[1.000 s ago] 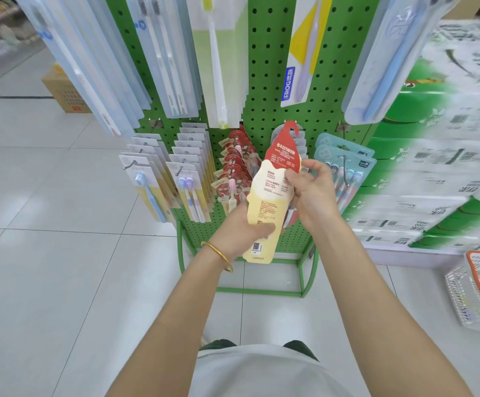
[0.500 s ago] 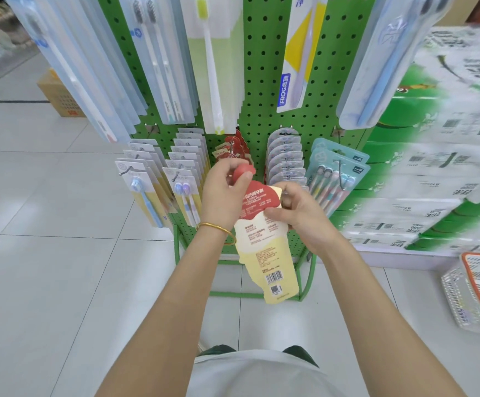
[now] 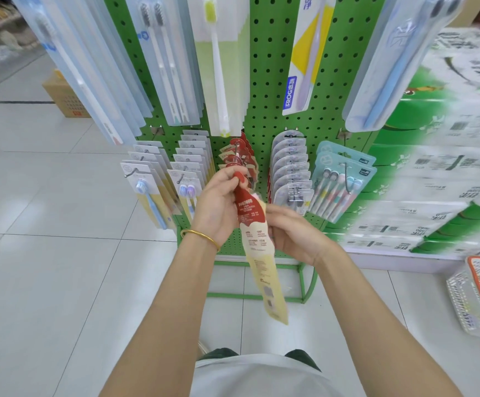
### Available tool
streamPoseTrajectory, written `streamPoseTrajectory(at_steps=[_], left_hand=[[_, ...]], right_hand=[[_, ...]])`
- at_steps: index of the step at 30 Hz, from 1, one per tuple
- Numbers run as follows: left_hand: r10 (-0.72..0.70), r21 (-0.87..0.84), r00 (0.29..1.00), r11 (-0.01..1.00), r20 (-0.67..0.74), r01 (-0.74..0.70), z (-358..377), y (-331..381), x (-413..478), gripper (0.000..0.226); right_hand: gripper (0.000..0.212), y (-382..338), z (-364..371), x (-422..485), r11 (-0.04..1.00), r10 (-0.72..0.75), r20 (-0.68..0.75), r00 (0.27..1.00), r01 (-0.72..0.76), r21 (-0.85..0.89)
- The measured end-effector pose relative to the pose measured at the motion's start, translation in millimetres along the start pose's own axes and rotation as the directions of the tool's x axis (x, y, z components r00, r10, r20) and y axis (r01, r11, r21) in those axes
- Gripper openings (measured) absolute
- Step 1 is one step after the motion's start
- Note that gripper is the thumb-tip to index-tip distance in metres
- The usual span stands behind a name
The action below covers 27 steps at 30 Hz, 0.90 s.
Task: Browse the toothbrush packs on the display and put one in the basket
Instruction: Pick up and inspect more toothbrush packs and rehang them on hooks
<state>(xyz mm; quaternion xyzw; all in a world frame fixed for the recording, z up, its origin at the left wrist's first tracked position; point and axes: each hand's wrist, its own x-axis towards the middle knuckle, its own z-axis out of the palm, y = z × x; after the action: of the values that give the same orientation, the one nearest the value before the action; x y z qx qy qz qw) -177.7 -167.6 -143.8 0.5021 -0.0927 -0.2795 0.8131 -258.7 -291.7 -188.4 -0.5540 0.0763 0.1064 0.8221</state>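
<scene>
1. Green pegboard display (image 3: pixel 273 81): upright floor stand hung with rows of toothbrush packs on hooks; taken as the reference for all places below
2. Toothbrush pack (image 3: pixel 254 245): red top, cream lower part, printed back towards the camera; held in the air just in front of the display's lower hooks, tilted with its lower end down and to the right
3. Left hand (image 3: pixel 218 204): fingers curled round the red top of the toothbrush pack, gripping it just in front of the display's red-pack hook; gold bangle (image 3: pixel 201 236) at the wrist
4. Right hand (image 3: pixel 293 233): in front of the display's base, fingers against the right edge of the pack's middle; blurred, so whether they pinch it cannot be told
5. Red packs (image 3: pixel 238 156): a row on one hook, lower centre of the display
6. Basket (image 3: pixel 459 299): white mesh with orange rim, on the floor well to the right of the display
7. Cardboard box (image 3: pixel 67 98): on the floor behind the display's left side
</scene>
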Motion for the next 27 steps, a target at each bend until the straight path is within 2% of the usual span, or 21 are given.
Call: streamPoseTrajectory(at_steps=[3,6,9,11,13,15,19,24,27], left_hand=[[-0.033,-0.058,0.999,0.998,0.002,0.033,-1,-1,-1,0.025],[-0.049,-0.092,0.999,0.995,-0.007,0.048,-1,0,-3,0.028],[-0.013,0.067,0.995,0.998,-0.103,0.02,-11,0,-1,0.033],[0.032,0.205,0.976,0.979,-0.214,0.013,-19,-1,2,0.031],[0.084,0.286,0.944,0.958,-0.32,0.012,-26,-2,6,0.027],[0.136,0.37,0.921,0.929,-0.366,0.01,-32,-4,11,0.026],[0.223,0.548,0.916,0.837,-0.333,-0.004,-41,-11,22,0.018],[0.274,0.697,0.935,0.715,-0.226,-0.041,-41,-12,30,0.025],[0.278,0.766,0.949,0.639,-0.15,-0.066,-41,-13,34,0.029]], right_hand=[[0.019,2,3,3,0.997,0.002,0.047,0.999,0.002,-0.076],[0.014,8,5,9,0.969,-0.04,0.006,0.999,0.041,-0.243],[0.018,9,6,13,0.919,-0.073,-0.096,0.993,0.03,-0.392],[0.019,11,7,18,0.872,-0.108,-0.182,0.977,0.005,-0.49],[0.029,14,8,25,0.754,-0.189,-0.265,0.946,-0.033,-0.656],[0.033,16,9,33,0.647,-0.273,-0.326,0.905,-0.078,-0.758],[0.041,29,7,50,0.558,-0.378,-0.393,0.838,-0.132,-0.819],[0.052,34,8,63,0.527,-0.419,-0.461,0.782,-0.204,-0.825],[0.05,37,9,74,0.508,-0.438,-0.471,0.765,-0.222,-0.832]])
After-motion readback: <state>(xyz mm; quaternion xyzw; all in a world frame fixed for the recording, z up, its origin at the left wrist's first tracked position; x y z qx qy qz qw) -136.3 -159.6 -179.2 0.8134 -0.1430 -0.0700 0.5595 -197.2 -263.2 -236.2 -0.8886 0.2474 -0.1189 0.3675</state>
